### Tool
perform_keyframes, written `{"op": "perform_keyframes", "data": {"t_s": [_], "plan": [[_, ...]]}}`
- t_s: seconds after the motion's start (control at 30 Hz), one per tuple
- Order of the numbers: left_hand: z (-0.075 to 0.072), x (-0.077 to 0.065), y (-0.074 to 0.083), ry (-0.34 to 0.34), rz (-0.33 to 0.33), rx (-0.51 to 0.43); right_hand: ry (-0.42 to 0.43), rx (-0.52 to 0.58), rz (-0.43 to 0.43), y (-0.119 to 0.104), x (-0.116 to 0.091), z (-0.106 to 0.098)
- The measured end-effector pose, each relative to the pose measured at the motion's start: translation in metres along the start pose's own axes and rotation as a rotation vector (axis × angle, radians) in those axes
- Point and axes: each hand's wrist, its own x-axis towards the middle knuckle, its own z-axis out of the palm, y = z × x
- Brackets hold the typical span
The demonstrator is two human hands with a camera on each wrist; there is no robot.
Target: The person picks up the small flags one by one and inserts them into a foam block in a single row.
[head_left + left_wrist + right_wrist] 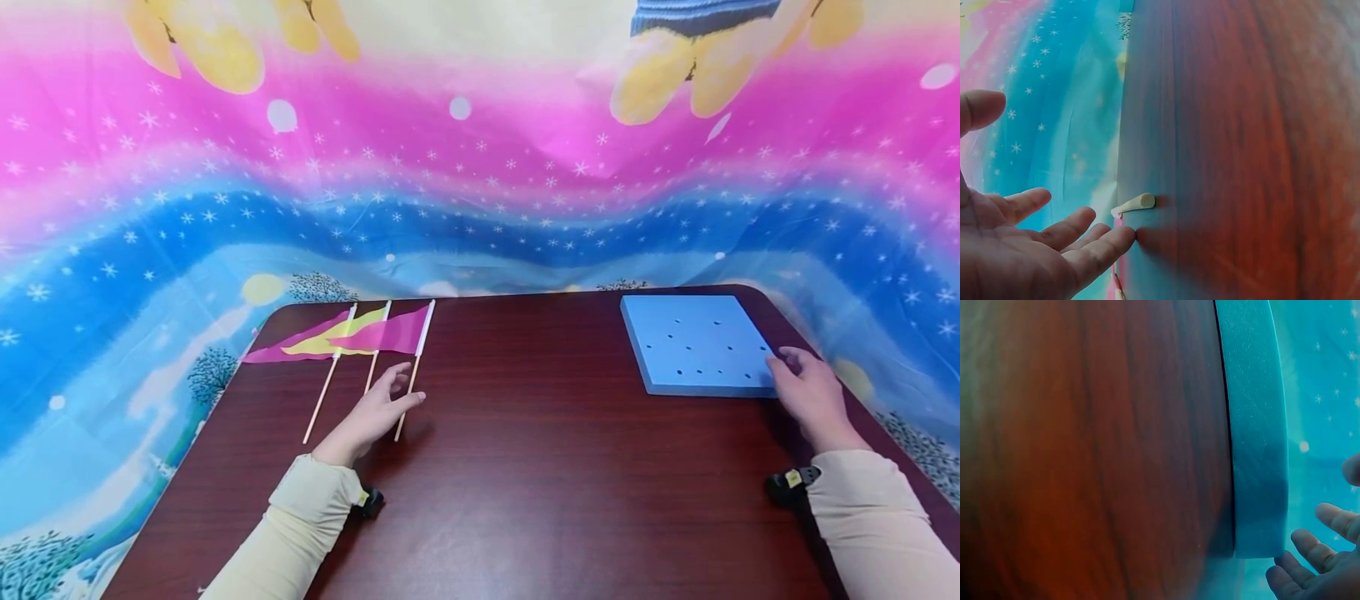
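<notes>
I see a snowflake-patterned backdrop [480, 208] rising behind the dark wooden table [525, 450], which holds everything. My left hand [375, 412] is empty, fingers loosely spread by the right-hand magenta flag's [393, 332] stick; I can't tell if they touch. It blocks part of the yellow flag's [322, 339] stick. My right hand [813, 396], gripping nothing, covers the near right corner of the blue board [701, 333] at far right. The board lies flat, thick and dotted with small holes; at far left, the three pennants overlap, including another magenta flag [272, 353].
</notes>
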Motion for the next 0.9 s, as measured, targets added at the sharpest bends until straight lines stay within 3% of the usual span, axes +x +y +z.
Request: {"op": "perform_keyframes", "data": {"t_s": [0.33, 0.53, 0.9], "plan": [[-0.001, 0.003, -0.004, 0.045, -0.062, -0.030, -0.044, 0.100, 0.105, 0.010, 0.004, 0.000], [-0.002, 0.006, -0.008, 0.057, -0.076, -0.032, -0.066, 0.106, 0.112, 0.016, 0.004, 0.001], [0.002, 0.007, -0.015, 0.108, -0.041, -0.017, -0.113, 0.126, 0.109, 0.023, 0.004, -0.001]]}}
